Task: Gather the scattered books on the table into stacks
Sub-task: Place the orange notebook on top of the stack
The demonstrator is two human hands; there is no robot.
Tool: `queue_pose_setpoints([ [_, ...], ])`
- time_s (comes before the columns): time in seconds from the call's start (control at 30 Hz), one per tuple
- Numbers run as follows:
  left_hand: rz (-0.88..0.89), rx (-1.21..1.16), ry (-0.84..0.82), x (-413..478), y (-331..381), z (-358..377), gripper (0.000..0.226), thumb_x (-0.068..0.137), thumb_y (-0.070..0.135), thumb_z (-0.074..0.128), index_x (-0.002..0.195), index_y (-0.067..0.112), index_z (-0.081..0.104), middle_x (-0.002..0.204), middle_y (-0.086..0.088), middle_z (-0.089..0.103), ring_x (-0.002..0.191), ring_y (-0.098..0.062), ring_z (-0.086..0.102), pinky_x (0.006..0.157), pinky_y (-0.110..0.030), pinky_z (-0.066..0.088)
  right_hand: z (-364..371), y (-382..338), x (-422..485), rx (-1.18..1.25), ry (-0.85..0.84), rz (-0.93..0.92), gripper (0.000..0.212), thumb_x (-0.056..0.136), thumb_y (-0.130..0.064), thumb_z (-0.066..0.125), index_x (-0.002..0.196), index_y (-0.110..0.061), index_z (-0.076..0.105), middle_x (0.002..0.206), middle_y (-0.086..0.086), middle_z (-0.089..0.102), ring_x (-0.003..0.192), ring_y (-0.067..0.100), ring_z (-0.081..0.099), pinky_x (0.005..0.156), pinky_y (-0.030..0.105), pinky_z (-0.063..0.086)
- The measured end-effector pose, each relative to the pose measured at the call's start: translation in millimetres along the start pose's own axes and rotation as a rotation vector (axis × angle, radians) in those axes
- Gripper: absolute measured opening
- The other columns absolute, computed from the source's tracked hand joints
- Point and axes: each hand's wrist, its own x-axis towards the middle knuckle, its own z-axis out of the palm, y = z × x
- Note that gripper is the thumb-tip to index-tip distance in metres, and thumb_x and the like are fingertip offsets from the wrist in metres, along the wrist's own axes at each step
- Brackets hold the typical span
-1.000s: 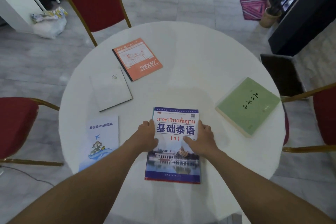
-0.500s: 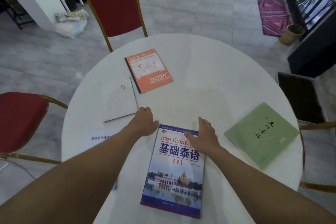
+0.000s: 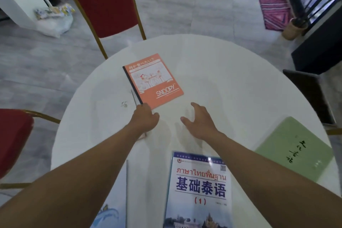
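Note:
On the round white table [image 3: 231, 72] lie several books. An orange Snoopy notebook [image 3: 153, 79] sits toward the far side, with a white book [image 3: 109, 114] just left of it. My left hand [image 3: 145, 119] rests at the orange notebook's near corner, over the white book's right edge, fingers bent down with no grip visible. My right hand [image 3: 200, 120] hovers to the right with fingers spread and nothing in it. A blue Thai-language textbook [image 3: 199, 190] lies near me between my forearms. A green book [image 3: 294, 150] lies at the right edge. A pale blue booklet [image 3: 111, 214] is partly hidden under my left arm.
A red chair [image 3: 105, 2] stands behind the table and another red chair [image 3: 13, 135] at the left. A dark seat [image 3: 311, 94] is close on the right. A plastic bag [image 3: 53, 22], a patterned rug [image 3: 273, 7] and a potted plant [image 3: 296, 26] are on the floor.
Both hands have left the blue textbook and moved away from me toward the orange notebook and white book. The view has shifted forward, so the textbook now lies lower in frame.

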Motion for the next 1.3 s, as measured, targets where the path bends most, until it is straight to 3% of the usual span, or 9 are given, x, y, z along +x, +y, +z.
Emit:
queue_pose_setpoints([
  [0.3, -0.097, -0.054, 0.082, 60.5, -4.9, -12.0, 0.049, 0.089, 0.026, 0.050, 0.132, 0.002, 0.049, 0.129, -0.018, 0.057, 0.119, -0.037, 0.054, 0.099, -0.045, 0.049, 17.8, -55.4, 82.9, 0.026, 0.027, -0.081, 0.056, 0.085, -0.037, 0.069, 0.134, -0.019, 0.050, 0.135, 0.003, 0.056, 0.125, 0.025, 0.054, 0.103, 0.044, 0.046],
  [0.47, -0.219, -0.147, 0.164, 74.7, 3.7, -8.1, 0.061, 0.086, 0.026, 0.061, 0.137, 0.001, 0.040, 0.136, -0.017, 0.048, 0.126, -0.035, 0.046, 0.103, -0.042, 0.044, 27.7, -55.8, 100.1, -0.155, 0.070, 0.027, 0.066, 0.083, -0.051, 0.066, 0.138, -0.024, 0.042, 0.138, 0.001, 0.048, 0.133, 0.028, 0.040, 0.104, 0.046, 0.040],
  [0.63, -0.356, -0.325, 0.216, 83.5, 5.7, -13.9, 0.048, 0.086, 0.019, 0.062, 0.128, 0.004, 0.044, 0.132, -0.016, 0.052, 0.122, -0.034, 0.050, 0.100, -0.043, 0.047, 35.6, -46.6, 93.7, -0.164, 0.126, 0.081, 0.054, 0.081, -0.038, 0.068, 0.127, -0.018, 0.046, 0.128, 0.008, 0.040, 0.122, 0.027, 0.040, 0.095, 0.037, 0.040],
  [0.77, -0.290, -0.576, 0.166, 75.6, 4.3, -10.3, 0.031, 0.089, 0.008, 0.050, 0.120, 0.009, 0.048, 0.121, -0.010, 0.062, 0.097, -0.025, 0.058, 0.079, -0.034, 0.049, 37.3, -40.9, 77.0, -0.093, 0.094, 0.145, 0.051, 0.081, -0.031, 0.068, 0.125, -0.017, 0.046, 0.126, 0.008, 0.037, 0.117, 0.027, 0.043, 0.089, 0.031, 0.038],
  [0.87, -0.237, -0.714, 0.140, 63.2, 9.5, -10.0, 0.032, 0.091, 0.007, 0.046, 0.122, 0.012, 0.045, 0.117, -0.006, 0.061, 0.097, -0.022, 0.058, 0.078, -0.034, 0.049, 32.8, -39.2, 61.7, -0.058, 0.054, 0.190, 0.048, 0.082, -0.030, 0.064, 0.126, -0.020, 0.048, 0.126, 0.007, 0.039, 0.115, 0.027, 0.048, 0.091, 0.032, 0.042],
  [0.97, -0.190, -0.819, 0.126, 50.1, 15.7, -16.5, 0.029, 0.091, 0.012, 0.049, 0.119, 0.017, 0.045, 0.109, 0.001, 0.061, 0.088, -0.015, 0.061, 0.067, -0.028, 0.048, 23.2, -38.2, 47.1, 0.103, 0.023, 0.229, 0.045, 0.083, -0.029, 0.058, 0.126, -0.018, 0.054, 0.126, 0.007, 0.046, 0.115, 0.027, 0.053, 0.100, 0.041, 0.047],
  [1.07, -0.146, -0.883, 0.121, 28.4, 21.9, -23.8, 0.031, 0.089, 0.017, 0.055, 0.117, 0.024, 0.044, 0.092, 0.013, 0.059, 0.079, -0.005, 0.060, 0.055, -0.021, 0.044, 7.6, -39.3, 33.0, 0.393, 0.029, 0.257, 0.039, 0.090, -0.029, 0.054, 0.125, -0.013, 0.059, 0.111, 0.001, 0.063, 0.100, 0.020, 0.064, 0.082, 0.035, 0.053],
  [1.17, -0.117, -0.911, 0.110, 4.1, 25.9, -24.8, 0.037, 0.085, 0.019, 0.056, 0.117, 0.030, 0.042, 0.093, 0.015, 0.061, 0.083, -0.007, 0.064, 0.059, -0.025, 0.050, -8.3, -38.8, 19.6, 0.683, 0.017, 0.323, 0.037, 0.090, -0.026, 0.056, 0.123, -0.010, 0.062, 0.101, 0.000, 0.072, 0.091, 0.019, 0.071, 0.081, 0.036, 0.058],
  [1.3, -0.071, -0.844, 0.088, -33.3, 29.8, -18.6, 0.041, 0.089, 0.022, 0.057, 0.125, 0.032, 0.040, 0.101, 0.010, 0.064, 0.085, -0.010, 0.067, 0.057, -0.025, 0.052, -26.7, -27.2, -8.3, 0.786, -0.004, 0.325, 0.050, 0.089, -0.014, 0.066, 0.135, -0.019, 0.046, 0.107, 0.002, 0.070, 0.089, 0.020, 0.074, 0.074, 0.036, 0.061],
])
